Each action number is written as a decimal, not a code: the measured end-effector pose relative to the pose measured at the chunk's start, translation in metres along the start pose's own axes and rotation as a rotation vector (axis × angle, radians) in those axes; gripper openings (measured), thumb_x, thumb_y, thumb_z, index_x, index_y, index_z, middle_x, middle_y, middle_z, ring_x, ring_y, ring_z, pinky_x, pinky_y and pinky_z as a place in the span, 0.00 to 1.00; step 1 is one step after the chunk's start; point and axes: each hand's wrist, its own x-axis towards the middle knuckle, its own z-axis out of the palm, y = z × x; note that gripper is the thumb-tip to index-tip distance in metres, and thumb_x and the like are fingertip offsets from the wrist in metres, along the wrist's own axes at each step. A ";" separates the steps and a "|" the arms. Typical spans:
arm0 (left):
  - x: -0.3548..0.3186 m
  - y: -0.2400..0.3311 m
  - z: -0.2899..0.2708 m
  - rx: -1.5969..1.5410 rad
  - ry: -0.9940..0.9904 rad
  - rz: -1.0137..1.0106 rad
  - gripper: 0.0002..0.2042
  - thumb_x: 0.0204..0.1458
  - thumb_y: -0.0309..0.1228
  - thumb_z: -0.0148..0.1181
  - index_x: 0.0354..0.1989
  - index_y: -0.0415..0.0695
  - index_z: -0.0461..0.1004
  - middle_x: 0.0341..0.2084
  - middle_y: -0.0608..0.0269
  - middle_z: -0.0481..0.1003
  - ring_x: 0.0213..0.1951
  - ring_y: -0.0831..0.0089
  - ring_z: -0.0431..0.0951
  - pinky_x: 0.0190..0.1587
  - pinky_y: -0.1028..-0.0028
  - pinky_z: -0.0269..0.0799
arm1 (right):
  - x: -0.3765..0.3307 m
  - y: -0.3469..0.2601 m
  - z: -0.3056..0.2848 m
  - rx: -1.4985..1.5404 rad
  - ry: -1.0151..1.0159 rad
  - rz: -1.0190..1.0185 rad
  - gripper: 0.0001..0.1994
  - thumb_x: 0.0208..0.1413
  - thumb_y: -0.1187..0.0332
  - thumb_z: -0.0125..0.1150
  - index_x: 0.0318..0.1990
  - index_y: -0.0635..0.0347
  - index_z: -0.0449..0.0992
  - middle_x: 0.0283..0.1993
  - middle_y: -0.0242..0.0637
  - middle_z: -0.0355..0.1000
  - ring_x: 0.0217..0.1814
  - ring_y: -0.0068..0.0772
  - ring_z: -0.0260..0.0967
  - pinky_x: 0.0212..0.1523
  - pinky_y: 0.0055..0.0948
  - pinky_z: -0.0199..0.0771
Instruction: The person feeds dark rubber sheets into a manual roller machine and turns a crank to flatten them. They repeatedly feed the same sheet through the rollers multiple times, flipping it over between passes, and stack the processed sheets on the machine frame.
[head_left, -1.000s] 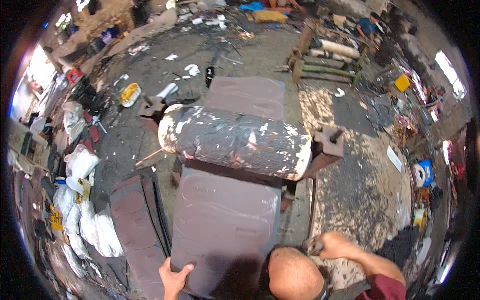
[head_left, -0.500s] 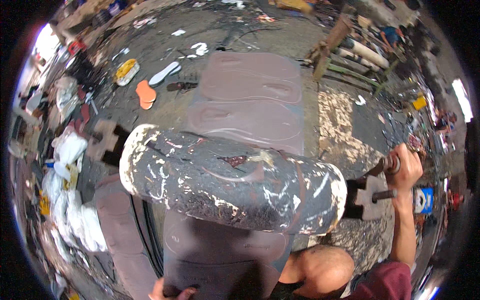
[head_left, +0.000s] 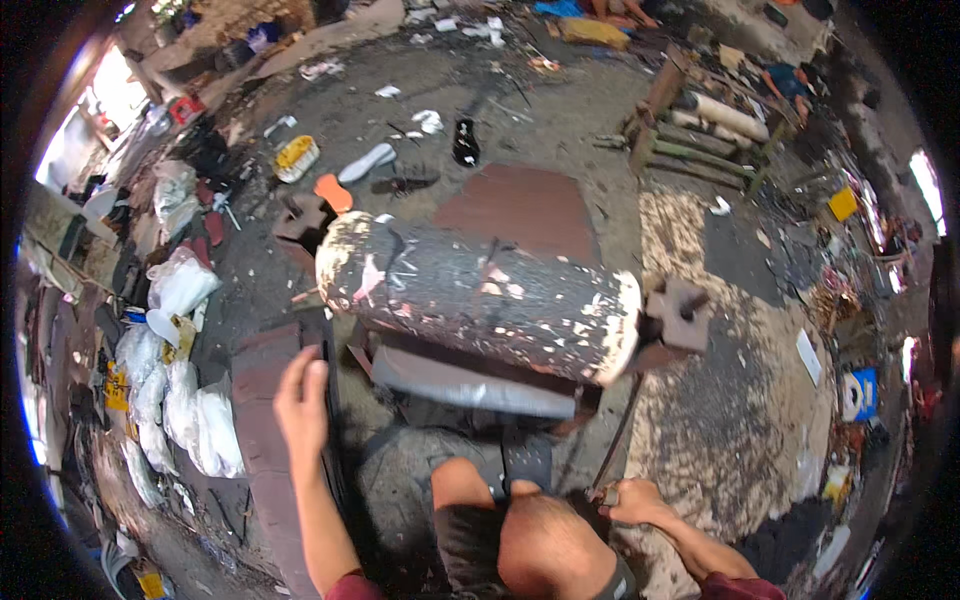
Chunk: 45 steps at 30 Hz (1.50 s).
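Note:
A big dark roller (head_left: 480,295), spattered with white paint, lies across a low stand in the middle. A cross-shaped block (head_left: 680,315) sits at its right end. Under the roller shows the edge of a grey sheet (head_left: 470,382), and beyond it a dark reddish sheet (head_left: 520,205) lies on the floor. My left hand (head_left: 300,400) is stretched out flat with fingers extended, at the edge of a reddish-brown slab (head_left: 262,440) left of the stand. My right hand (head_left: 630,500) is closed on a thin metal rod (head_left: 615,445) that slants up toward the roller's right end. My knee (head_left: 545,545) is at the bottom centre.
White sacks (head_left: 190,410) are piled at the left. A yellow tub (head_left: 297,157), a white sole (head_left: 365,162) and an orange sole (head_left: 333,192) lie behind the roller. A wooden frame (head_left: 700,120) stands at the back right. Pale sawdust (head_left: 700,420) covers the floor on the right.
My right hand has dropped from the roller's right end to the thin rod by my knee. My left hand has left the sheet's near edge and moved up to the left.

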 end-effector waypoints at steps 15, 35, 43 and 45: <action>-0.148 -0.255 -0.213 0.756 0.319 -1.232 0.67 0.29 0.69 0.71 0.76 0.46 0.42 0.75 0.46 0.41 0.75 0.45 0.41 0.71 0.38 0.38 | 0.042 -0.049 -0.383 -0.604 1.226 0.082 0.10 0.43 0.70 0.67 0.35 0.51 0.74 0.26 0.46 0.76 0.32 0.57 0.75 0.30 0.52 0.71; -0.291 0.046 -0.242 0.461 0.478 -0.489 0.25 0.58 0.38 0.66 0.14 0.46 0.59 0.16 0.81 0.57 0.22 0.84 0.55 0.24 0.75 0.48 | 0.063 -0.042 -0.382 -0.560 1.271 0.116 0.23 0.42 0.68 0.68 0.50 0.44 0.75 0.36 0.43 0.80 0.41 0.49 0.79 0.42 0.45 0.79; -0.278 0.034 -0.148 0.268 0.198 -0.447 0.26 0.53 0.40 0.70 0.13 0.44 0.60 0.14 0.79 0.56 0.21 0.84 0.53 0.23 0.73 0.46 | 0.069 -0.033 -0.384 -0.537 1.224 0.147 0.21 0.43 0.65 0.69 0.49 0.43 0.75 0.38 0.41 0.81 0.42 0.47 0.80 0.43 0.44 0.79; -0.270 0.025 -0.134 0.303 0.169 -0.451 0.27 0.53 0.41 0.71 0.13 0.44 0.58 0.14 0.78 0.54 0.21 0.83 0.52 0.22 0.73 0.45 | 0.071 -0.035 -0.382 -0.566 1.293 0.130 0.21 0.43 0.65 0.69 0.47 0.44 0.75 0.38 0.39 0.81 0.42 0.47 0.80 0.43 0.43 0.79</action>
